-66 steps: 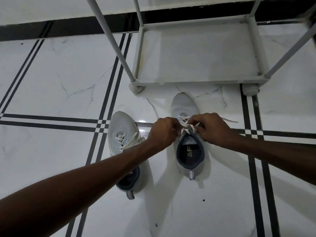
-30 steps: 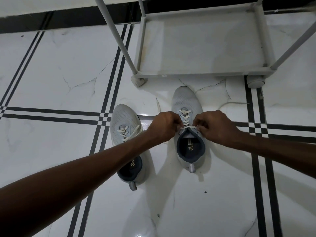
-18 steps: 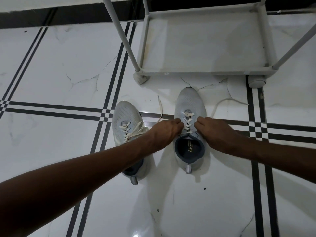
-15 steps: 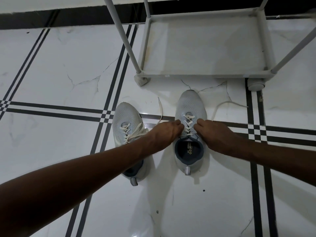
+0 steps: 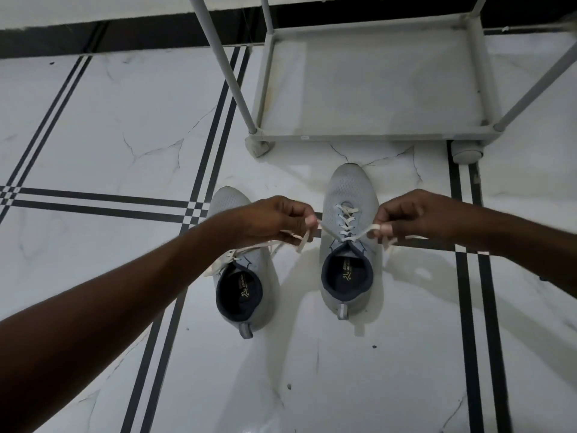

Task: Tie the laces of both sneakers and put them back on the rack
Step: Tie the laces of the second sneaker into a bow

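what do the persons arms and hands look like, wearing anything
Both forearms are bare right up to the frame edges: no sleeves or cuffs show. The left hand and right hand wear no gloves, and no rings, watch or bracelet can be seen on the fingers or wrists in view. The fingernails that show are short and plain. The dim light hides finer marks.

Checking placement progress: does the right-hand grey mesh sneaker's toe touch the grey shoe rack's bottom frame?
Apart. The head view shows a strip of white marble floor between the grey mesh sneaker's toe and the grey shoe rack's front rail.
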A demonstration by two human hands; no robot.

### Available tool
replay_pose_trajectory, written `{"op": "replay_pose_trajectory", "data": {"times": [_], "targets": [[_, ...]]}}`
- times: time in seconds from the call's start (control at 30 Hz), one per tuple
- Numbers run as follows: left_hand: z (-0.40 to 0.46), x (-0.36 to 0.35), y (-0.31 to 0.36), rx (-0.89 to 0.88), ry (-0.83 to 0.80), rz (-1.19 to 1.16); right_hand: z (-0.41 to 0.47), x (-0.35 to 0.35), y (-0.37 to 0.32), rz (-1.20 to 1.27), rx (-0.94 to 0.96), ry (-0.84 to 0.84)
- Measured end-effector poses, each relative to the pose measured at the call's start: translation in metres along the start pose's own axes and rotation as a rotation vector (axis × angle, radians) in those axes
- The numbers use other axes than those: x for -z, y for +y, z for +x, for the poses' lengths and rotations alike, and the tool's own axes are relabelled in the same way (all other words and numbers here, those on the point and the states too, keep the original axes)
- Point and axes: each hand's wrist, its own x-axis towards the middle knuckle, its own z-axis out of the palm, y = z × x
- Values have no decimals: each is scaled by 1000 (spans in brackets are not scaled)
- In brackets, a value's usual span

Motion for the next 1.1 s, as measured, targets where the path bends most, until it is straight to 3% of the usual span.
{"op": "replay_pose_trajectory", "data": {"times": [0.13,0.27,0.4,0.6,0.7,0.83,1.1], "targets": [[16,1,9,-105,88,-106,8,-11,-3,226,66,174],[44,-16,14,-86,283,-255,19,-31,-1,440,-39,295],[63,-31,9,-26,445,-303,33,-43,2,320,-71,505],[72,-32,-6,41,253,-273,39,-51,7,-100,50,472],[72,-34,-10,26,287,-287,39,-53,8,-220,67,433],[74,-31,-10,33,302,-361,40,-53,6,-233,83,426],[66,-33,-6,107,63,-573,46,-48,8,-97,70,452]]}}
